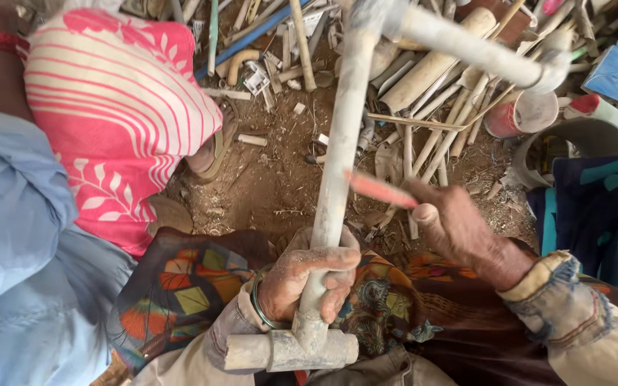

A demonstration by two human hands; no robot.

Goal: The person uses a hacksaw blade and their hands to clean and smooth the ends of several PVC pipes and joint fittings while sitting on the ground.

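Left hand [302, 275] wrapped tight round a dusty grey pipe [337, 157] above its tee joint [291, 350]; right hand [459, 229] pinching a thin red blade [380, 190] against it.

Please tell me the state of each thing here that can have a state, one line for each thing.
Left hand: closed around the grey pipe.
Right hand: pinching an orange blade against the pipe.
Grey pipe: held upright, dusty, joined to fittings.
T-fitting: attached at the pipe's lower end.
Orange blade: tilted, tip at the pipe.
Red cup: lying on its side.
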